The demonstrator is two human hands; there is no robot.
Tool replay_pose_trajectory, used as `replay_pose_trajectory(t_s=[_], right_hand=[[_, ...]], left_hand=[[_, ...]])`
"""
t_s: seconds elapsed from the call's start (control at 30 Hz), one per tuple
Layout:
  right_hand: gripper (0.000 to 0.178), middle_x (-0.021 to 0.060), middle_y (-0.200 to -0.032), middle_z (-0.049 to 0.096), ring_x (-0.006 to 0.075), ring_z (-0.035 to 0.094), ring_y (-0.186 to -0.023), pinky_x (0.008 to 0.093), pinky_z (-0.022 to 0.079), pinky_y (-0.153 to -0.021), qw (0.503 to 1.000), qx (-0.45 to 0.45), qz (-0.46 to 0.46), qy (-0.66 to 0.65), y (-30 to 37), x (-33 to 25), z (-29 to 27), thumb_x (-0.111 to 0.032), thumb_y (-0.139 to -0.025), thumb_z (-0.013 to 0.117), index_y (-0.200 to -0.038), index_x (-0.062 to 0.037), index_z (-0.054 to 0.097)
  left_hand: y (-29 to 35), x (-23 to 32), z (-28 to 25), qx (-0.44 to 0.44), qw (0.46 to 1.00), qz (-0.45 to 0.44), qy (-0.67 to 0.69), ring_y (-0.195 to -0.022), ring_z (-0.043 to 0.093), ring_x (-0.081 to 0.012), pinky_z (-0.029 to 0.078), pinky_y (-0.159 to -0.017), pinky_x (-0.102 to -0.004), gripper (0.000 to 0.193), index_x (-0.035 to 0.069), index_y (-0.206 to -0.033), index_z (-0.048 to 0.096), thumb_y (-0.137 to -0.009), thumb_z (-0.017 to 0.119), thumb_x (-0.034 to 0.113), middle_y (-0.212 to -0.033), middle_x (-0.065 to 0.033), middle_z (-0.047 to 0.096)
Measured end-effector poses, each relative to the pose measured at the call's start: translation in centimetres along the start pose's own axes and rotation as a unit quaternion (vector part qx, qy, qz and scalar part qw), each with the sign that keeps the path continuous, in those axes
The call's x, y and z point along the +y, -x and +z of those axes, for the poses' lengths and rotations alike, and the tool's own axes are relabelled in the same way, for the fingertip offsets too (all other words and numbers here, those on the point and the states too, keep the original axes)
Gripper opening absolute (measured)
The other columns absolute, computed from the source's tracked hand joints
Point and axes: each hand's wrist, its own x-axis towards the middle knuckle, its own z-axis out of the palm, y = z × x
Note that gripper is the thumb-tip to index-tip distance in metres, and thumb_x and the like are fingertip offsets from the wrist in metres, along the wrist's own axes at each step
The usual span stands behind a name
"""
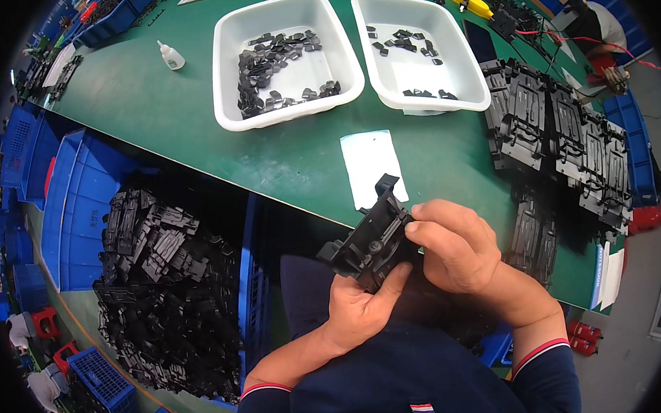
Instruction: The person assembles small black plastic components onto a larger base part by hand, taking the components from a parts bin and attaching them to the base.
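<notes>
We hold a black plastic part tilted in front of our body, just off the near edge of the green table. Our left hand is closed around its lower end, thumb pressed along the near side. Our right hand is half curled, its fingertips at the part's right edge; we cannot tell whether they pinch it or a small piece there. Beyond the part, we have a white sheet lying on the table. Farther back stand two white tubs side by side: the left tub holds many small black pieces, the right tub fewer. A small white bottle stands left of them. To our right are stacked black parts; to our left, a blue crate beside a heap of black parts.
</notes>
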Motion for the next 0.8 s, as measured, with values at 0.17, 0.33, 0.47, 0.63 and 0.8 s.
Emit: replay_pose_trajectory(t_s=[0.17,0.33,0.47,0.63,0.8], right_hand=[[0.044,0.0150,-0.096,0.062,0.0246,0.065,-0.069,0.0296,0.054,-0.057,0.999,-0.013,0.036,-0.023,-0.3,0.1,0.1,0.014,-0.059,0.064,-0.101,-0.0001,0.064],[0.040,0.0136,-0.096,0.064,0.0232,0.065,-0.069,0.0295,0.055,-0.059,0.994,-0.016,0.091,-0.051,-1.2,0.0,0.6,0.013,-0.066,0.068,-0.104,-0.0016,0.065],[0.028,0.0136,-0.093,0.065,0.0187,0.063,-0.067,0.0273,0.053,-0.060,0.972,-0.021,0.207,-0.112,-3.1,0.2,0.7,0.009,-0.076,0.068,-0.102,0.0006,0.065],[0.018,0.0100,-0.083,0.068,0.0140,0.064,-0.069,0.0258,0.051,-0.065,0.957,-0.036,0.265,-0.115,-7.9,4.1,3.3,-0.003,-0.082,0.068,-0.099,0.0018,0.066],[0.028,0.0169,-0.089,0.069,0.0261,0.067,-0.079,0.0333,0.053,-0.074,0.928,-0.193,0.312,-0.058,-13.3,9.1,9.0,-0.014,-0.078,0.071,-0.101,0.0012,0.068]], left_hand=[[-0.4,0.7,-0.5,-0.004,0.999,-0.038,-0.016,-0.093,0.057,-0.0082,0.046,-0.079,-0.0232,0.027,0.000,-0.118,0.058,-0.091,0.061,0.002,-0.104,-0.0029,0.064],[-0.7,1.7,-1.1,-0.004,0.997,-0.082,-0.001,-0.088,0.059,-0.0080,0.048,-0.075,-0.0228,0.025,-0.001,-0.118,0.056,-0.094,0.058,0.006,-0.099,-0.0034,0.064],[-1.4,2.7,-2.1,0.019,0.975,-0.166,0.147,-0.102,0.061,-0.0164,0.051,-0.086,-0.0297,0.028,-0.002,-0.120,0.053,-0.095,0.055,0.009,-0.104,-0.0082,0.064],[-1.9,4.0,-4.0,0.034,0.945,-0.217,0.245,-0.107,0.061,-0.0227,0.053,-0.089,-0.0360,0.031,-0.003,-0.123,0.051,-0.095,0.055,0.011,-0.113,-0.0132,0.062],[-1.9,5.4,-6.2,0.031,0.916,-0.256,0.308,-0.111,0.059,-0.0261,0.052,-0.091,-0.0392,0.036,-0.004,-0.125,0.048,-0.096,0.054,0.015,-0.115,-0.0179,0.060]])
